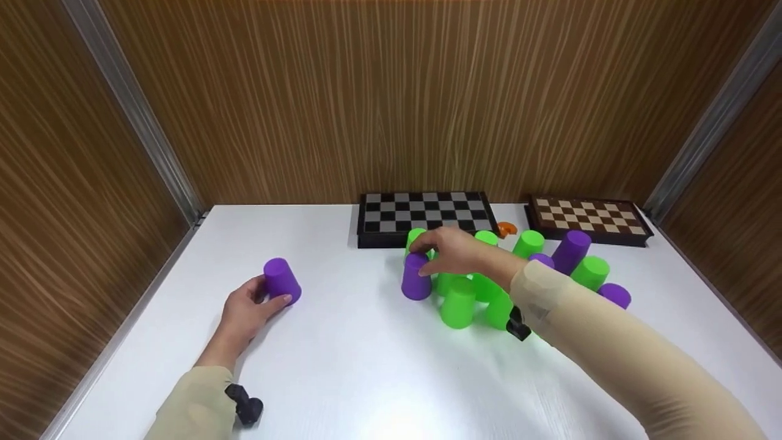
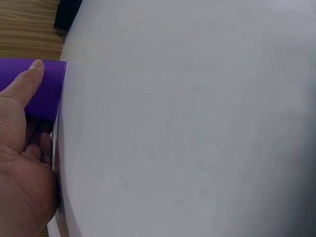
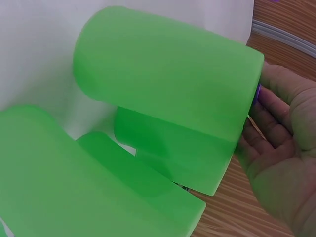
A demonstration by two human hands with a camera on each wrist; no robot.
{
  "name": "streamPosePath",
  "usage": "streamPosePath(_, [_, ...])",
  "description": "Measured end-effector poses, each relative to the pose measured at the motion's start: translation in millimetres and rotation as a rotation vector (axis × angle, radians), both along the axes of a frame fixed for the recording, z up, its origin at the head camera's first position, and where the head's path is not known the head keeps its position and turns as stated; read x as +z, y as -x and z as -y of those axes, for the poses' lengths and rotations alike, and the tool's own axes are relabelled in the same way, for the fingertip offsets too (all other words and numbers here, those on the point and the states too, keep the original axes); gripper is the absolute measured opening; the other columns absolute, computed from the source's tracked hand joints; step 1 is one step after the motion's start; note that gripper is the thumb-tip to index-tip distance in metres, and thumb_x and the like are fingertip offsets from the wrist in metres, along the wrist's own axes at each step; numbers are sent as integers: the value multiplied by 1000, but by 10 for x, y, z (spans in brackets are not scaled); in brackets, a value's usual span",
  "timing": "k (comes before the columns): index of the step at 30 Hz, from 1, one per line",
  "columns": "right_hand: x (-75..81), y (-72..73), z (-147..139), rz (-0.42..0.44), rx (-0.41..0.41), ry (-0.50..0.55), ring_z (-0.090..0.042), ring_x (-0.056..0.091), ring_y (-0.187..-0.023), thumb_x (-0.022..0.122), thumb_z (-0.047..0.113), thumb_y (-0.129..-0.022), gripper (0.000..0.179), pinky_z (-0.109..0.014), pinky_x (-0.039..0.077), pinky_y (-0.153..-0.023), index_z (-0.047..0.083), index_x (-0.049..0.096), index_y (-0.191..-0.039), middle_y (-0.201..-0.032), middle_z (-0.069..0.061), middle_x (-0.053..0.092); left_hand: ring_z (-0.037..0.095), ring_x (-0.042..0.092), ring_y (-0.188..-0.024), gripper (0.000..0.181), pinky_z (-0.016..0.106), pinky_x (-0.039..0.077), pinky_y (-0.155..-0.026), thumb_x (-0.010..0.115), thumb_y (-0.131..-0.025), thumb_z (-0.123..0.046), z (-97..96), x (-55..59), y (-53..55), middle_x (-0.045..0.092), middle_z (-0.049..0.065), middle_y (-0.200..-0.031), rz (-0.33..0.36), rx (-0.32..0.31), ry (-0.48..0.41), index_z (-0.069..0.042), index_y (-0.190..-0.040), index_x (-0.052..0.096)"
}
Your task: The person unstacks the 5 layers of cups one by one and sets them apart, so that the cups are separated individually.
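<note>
On the left of the table, an upside-down purple cup (image 1: 281, 278) has my left hand (image 1: 245, 310) round it. The left wrist view shows the thumb along the wall of that purple cup (image 2: 47, 96), other fingers partly hidden beneath. My right hand (image 1: 452, 249) grips a second upside-down purple cup (image 1: 416, 282) from above, at the left edge of a group of cups. Beside it stand several upside-down green cups (image 1: 458, 304). In the right wrist view, a green cup (image 3: 168, 69) hides most of the purple one, behind which my right hand (image 3: 284, 143) reaches.
A black-and-grey checkered board (image 1: 427, 214) lies at the table's back, with a brown chessboard (image 1: 589, 217) to its right. Between them is a small orange object (image 1: 506, 229). More purple cups (image 1: 572, 252) stand among the green ones behind my right forearm. Wood-grain panels (image 1: 415, 98) enclose the table.
</note>
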State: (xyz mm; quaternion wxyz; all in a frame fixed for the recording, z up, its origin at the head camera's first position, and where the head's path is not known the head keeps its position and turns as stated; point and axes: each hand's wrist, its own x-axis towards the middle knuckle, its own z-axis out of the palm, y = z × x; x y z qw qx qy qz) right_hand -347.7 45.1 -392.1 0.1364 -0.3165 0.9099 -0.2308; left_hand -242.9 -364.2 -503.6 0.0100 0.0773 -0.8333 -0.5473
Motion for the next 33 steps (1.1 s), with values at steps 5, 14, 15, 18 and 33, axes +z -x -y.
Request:
streamPosePath(5, [-26,7,45,-23,-12,-4,-29,64,-129,85,19,-93,47,-48,53,-112,10,71,-137,-133,-7,72,41,33,-155,80,46,28,-130,81,-98,-22,34,4,-13,38,28,-164,-9,2,-29,6,-160,38])
streamPosePath(14, [-55,13,49,-30,-41,15,-27,65,-126,84,18,-94,45,-48,53,-112,10,71,-137,-130,-6,73,41,33,-155,81,47,28,-130,80,-98,-24,-13,30,14,38,28,-165,13,13,-8,5,-160,37])
streamPosePath(15, [-63,13,43,-30,-44,14,-27,65,-126,84,18,-94,45,-47,53,-112,10,71,-137,-130,-6,73,42,33,-155,81,48,28,-130,80,-98,-25,-20,35,13,39,28,-164,14,8,1,6,-160,37])
streamPosePath(18, [-82,8,33,-24,-51,13,-27,65,-126,84,19,-94,46,-48,53,-112,10,70,-137,-131,-6,73,42,36,-154,80,49,29,-129,80,-98,-26,-35,57,-3,41,28,-162,13,-7,34,6,-159,39])
streamPosePath(33, [-47,-32,29,-38,-50,11,-28,64,-128,83,18,-95,46,-48,52,-113,10,70,-138,-132,-6,72,43,50,-144,74,55,37,-124,82,-96,-29,-88,123,-40,58,27,-149,-6,-51,159,4,-153,49])
